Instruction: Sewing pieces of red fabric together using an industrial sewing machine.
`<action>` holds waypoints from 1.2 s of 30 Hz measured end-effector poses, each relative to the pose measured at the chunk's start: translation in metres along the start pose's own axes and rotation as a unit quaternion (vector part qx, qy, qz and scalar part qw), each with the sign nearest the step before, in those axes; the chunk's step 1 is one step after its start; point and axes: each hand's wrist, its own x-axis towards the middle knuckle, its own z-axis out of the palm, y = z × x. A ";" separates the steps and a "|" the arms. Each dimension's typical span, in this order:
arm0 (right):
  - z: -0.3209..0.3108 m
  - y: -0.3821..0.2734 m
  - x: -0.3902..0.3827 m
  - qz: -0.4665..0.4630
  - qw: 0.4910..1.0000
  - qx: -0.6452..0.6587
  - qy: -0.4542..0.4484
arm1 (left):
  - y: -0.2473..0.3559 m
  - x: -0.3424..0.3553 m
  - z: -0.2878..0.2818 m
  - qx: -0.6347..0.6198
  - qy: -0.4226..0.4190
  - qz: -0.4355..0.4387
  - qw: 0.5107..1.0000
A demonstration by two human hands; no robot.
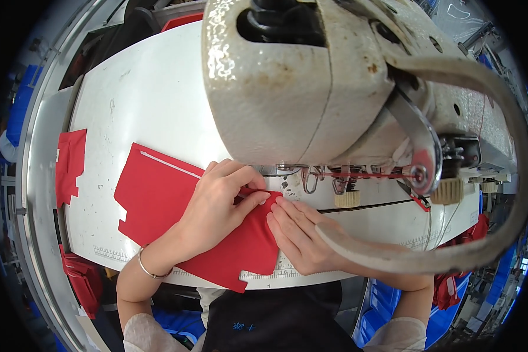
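Note:
A cut piece of red fabric (pixel 152 193) lies on the white sewing table, with a thin white strip (pixel 170 163) along its upper edge. My left hand (pixel 220 190) rests over its middle, thumb and forefinger pinching a fold of the cloth. At the cloth's right corner, my right hand (pixel 302 234) has its fingertips and thumb close together on the edge, beside the left thumb. What lies under the fingertips is hidden. Just beyond the hands stands a whitish sewing machine (pixel 270 94), its needle and presser foot area (pixel 341 182) right of the cloth and apart from it.
A smaller red fabric piece (pixel 70 167) lies at the table's left edge. More red pieces hang below at left (pixel 82 278). A curved, pale padded bar (pixel 504 129) arches over my right forearm. Small scissors (pixel 415 196) with red handles lie near the machine. Blue bins (pixel 387 302) stand under the table.

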 end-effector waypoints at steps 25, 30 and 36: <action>0.002 -0.003 0.000 0.003 1.000 -0.010 0.006 | 0.002 0.003 -0.003 0.010 -0.011 -0.020 1.000; 0.002 -0.002 0.001 0.003 1.000 -0.009 0.006 | 0.001 0.003 -0.002 0.001 -0.009 -0.024 1.000; 0.001 -0.001 0.002 -0.006 1.000 -0.019 -0.003 | 0.000 0.003 -0.001 -0.001 -0.010 -0.024 1.000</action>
